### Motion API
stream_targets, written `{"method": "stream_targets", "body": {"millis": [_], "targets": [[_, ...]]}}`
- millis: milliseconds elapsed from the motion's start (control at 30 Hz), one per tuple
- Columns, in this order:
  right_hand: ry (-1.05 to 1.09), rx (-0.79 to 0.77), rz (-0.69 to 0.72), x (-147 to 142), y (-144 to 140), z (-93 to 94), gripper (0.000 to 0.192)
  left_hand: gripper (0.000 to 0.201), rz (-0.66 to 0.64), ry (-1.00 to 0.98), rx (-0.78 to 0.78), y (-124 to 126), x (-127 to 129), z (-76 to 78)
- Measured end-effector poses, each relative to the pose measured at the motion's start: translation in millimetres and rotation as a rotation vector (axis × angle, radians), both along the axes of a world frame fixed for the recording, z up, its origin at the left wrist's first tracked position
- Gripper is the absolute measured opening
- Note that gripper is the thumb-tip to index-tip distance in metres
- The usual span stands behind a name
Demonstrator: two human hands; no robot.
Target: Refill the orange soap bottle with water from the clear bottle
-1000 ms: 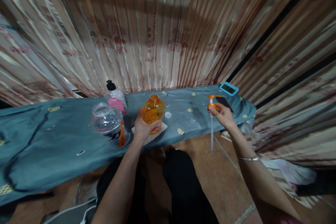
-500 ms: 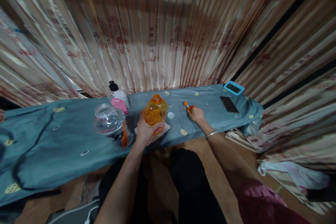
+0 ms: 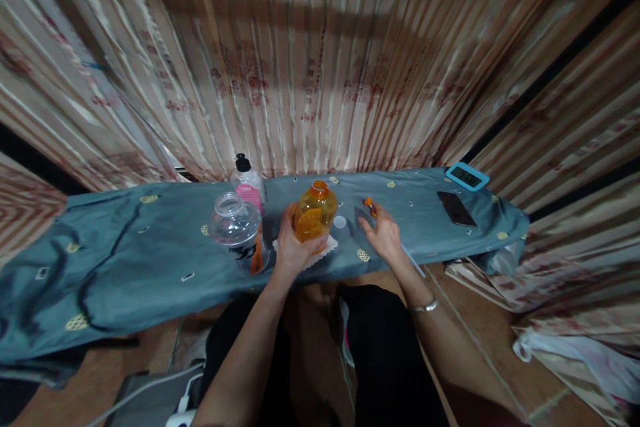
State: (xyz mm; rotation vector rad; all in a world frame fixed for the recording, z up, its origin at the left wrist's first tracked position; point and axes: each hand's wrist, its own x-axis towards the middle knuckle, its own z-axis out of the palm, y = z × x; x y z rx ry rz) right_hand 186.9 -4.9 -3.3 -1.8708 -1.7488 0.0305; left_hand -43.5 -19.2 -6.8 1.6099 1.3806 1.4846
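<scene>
Narrowing upward, translucent orange bottle (image 3: 317, 212) in left hand (image 3: 292, 247), grip wrapped round, right hand (image 3: 385, 235) spread.

My left hand (image 3: 292, 245) is around the bottle (image 3: 317, 212) near the middle of the table (image 3: 165, 240), with a mat (image 3: 329, 246) beneath it. To its left stands the jar (image 3: 235, 233), and behind the jar the flip-top bottle (image 3: 250, 192). Just right of my bottle lies a small disc (image 3: 340, 221). Farther right, the pump (image 3: 371, 206) lies at the fingers of my right hand (image 3: 383, 232), its tube passing under my wrist to the table's front edge. Right of that lies a phone (image 3: 456, 208), with a clock (image 3: 467, 177) behind it. A curtain (image 3: 320, 80) hangs behind everything.
</scene>
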Motion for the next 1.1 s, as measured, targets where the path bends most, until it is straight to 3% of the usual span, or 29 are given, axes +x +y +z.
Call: {"method": "stream_targets", "body": {"millis": [133,200,333,400,533,600,700,867,1100], "targets": [[0.161,0.130,0.088,-27.1,-38.0,5.8,0.048,0.087,0.073,0.043,0.075,-30.4,-4.3,2.1],[0.231,0.179,0.117,-38.5,-56.9,8.1,0.048,0.076,0.099,0.074,0.088,-54.9,-11.5,1.5],[0.323,0.202,0.264,-65.7,-88.8,6.5,0.039,0.034,0.161,0.156,0.111,-100.0,-39.5,-1.1],[0.356,0.160,0.373,-82.3,-99.9,0.4,0.033,0.034,0.282,0.152,0.143,-109.2,-56.7,0.2],[0.374,0.009,0.559,-111.4,-111.0,-18.9,0.027,0.081,0.540,0.086,0.202,-92.5,-82.8,9.4],[0.362,-0.068,0.629,-120.1,-112.1,-27.7,0.025,0.102,0.552,0.067,0.155,-73.1,-88.7,13.5],[0.345,-0.165,0.682,-126.9,-111.1,-36.1,0.019,0.117,0.494,0.019,0.050,-44.1,-90.5,13.9],[0.378,-0.287,0.701,-131.7,-108.3,-40.0,0.017,0.104,0.497,-0.030,-0.069,-22.0,-89.5,7.9],[0.554,-0.416,0.698,-128.3,-107.0,-41.8,0.012,0.084,0.497,-0.020,-0.066,-30.3,-94.8,15.4]]}}
